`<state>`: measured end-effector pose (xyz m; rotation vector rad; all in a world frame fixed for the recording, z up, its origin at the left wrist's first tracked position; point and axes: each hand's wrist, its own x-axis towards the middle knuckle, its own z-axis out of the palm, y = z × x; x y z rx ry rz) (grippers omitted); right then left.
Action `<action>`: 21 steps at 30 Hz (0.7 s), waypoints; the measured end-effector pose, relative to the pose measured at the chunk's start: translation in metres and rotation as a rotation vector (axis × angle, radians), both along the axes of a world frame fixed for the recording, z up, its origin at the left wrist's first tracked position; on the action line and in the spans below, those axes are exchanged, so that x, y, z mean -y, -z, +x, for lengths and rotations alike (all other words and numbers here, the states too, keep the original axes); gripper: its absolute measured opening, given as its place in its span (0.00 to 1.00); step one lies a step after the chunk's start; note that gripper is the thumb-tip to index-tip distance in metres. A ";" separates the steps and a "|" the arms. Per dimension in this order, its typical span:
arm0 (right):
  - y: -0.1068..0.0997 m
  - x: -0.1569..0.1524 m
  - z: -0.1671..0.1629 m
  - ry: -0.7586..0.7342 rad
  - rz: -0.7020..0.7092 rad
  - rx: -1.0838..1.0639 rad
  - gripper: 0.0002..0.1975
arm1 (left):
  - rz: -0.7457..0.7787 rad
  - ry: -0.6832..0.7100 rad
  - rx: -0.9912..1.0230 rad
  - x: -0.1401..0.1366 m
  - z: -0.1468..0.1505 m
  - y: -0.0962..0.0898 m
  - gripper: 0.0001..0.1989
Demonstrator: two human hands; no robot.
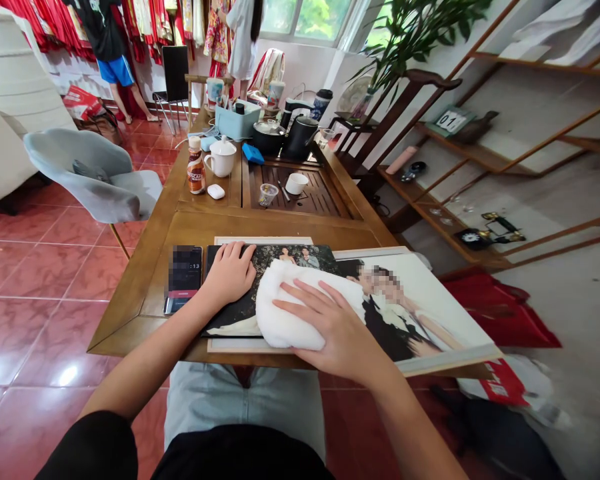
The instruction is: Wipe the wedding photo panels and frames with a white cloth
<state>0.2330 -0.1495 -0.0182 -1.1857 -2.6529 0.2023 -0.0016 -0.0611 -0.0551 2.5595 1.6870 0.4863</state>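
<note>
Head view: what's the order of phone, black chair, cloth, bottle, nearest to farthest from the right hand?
1. Cloth, under the right hand.
2. Phone, left side.
3. Bottle, left, farther along the table.
4. Black chair, far back left.

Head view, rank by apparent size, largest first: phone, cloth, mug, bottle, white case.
1. Cloth
2. Phone, partly hidden by the forearm
3. Mug and bottle: too alike to rank
4. White case

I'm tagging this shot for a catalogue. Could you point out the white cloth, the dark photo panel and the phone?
White cloth (284, 331): head view, its uncovered lower left part.
Dark photo panel (243, 311): head view, its dark surface left of the cloth.
Phone (187, 272): head view, its screen.
</note>
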 end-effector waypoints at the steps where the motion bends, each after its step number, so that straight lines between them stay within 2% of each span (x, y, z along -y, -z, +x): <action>1: 0.000 -0.002 0.000 -0.002 -0.011 0.003 0.34 | -0.005 -0.001 0.000 0.000 0.000 0.000 0.23; 5: 0.001 -0.017 0.002 0.031 -0.012 0.014 0.32 | -0.019 0.000 0.006 0.000 0.000 0.000 0.24; 10: 0.009 -0.045 0.005 0.212 0.062 0.008 0.27 | -0.040 -0.002 0.004 0.000 0.000 -0.001 0.24; 12: 0.010 -0.049 0.003 0.228 0.078 -0.001 0.26 | -0.041 -0.005 0.006 0.000 0.001 -0.002 0.24; 21: 0.003 -0.013 -0.013 -0.060 -0.006 -0.019 0.31 | -0.023 0.001 0.045 -0.001 -0.001 0.002 0.23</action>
